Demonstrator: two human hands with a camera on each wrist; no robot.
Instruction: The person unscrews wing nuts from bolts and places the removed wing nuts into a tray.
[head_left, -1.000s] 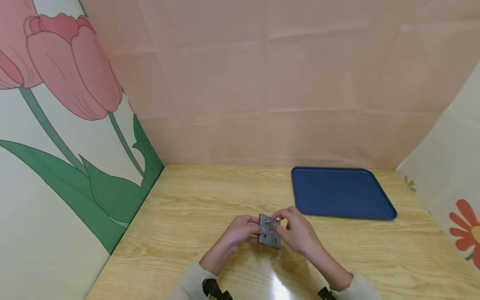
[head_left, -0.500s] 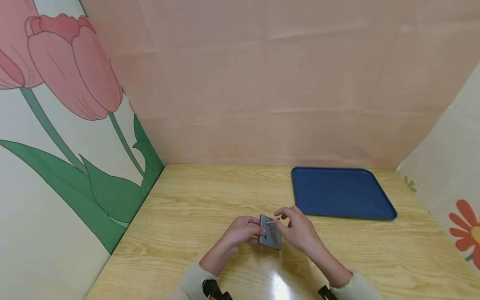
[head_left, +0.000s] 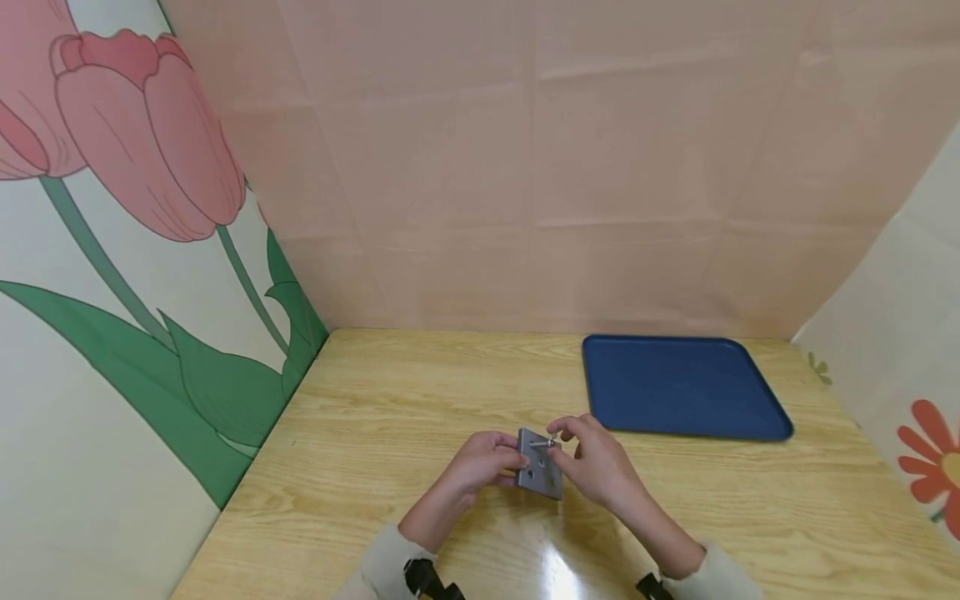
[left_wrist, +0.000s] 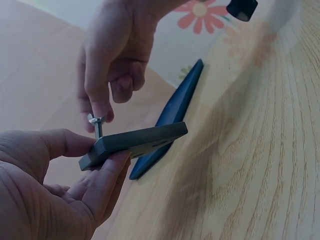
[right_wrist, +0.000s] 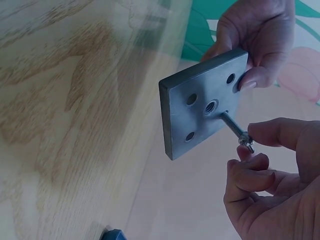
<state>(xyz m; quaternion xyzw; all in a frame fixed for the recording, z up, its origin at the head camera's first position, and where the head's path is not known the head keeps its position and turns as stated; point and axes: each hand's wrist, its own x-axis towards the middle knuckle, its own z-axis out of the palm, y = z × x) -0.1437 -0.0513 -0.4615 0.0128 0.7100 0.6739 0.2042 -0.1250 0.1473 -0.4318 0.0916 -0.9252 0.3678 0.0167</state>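
Observation:
A square grey metal plate [right_wrist: 200,117] with several round holes, one of them threaded, is held tilted above the table. My left hand [head_left: 483,460] grips it by one edge, thumb on one face and fingers on the other, as the left wrist view shows. A threaded wing screw [right_wrist: 234,127] sticks out of a hole near the gripped side, most of its shank exposed. My right hand [head_left: 596,462] has thumb and index finger at the screw's winged head [left_wrist: 95,119], pinching it. The screw's tip is hidden in the plate.
A blue tray [head_left: 682,387] lies at the back right of the wood-grain table [head_left: 420,375]. A pink-beige sheet [head_left: 450,167] hangs behind the table, with flower-printed sheets at both sides. Dark wrist mounts [head_left: 431,579] sit at my cuffs.
My right fingertips have shifted slightly at the screw's head, uncovering and re-gripping it. The plate and left hand have barely moved.

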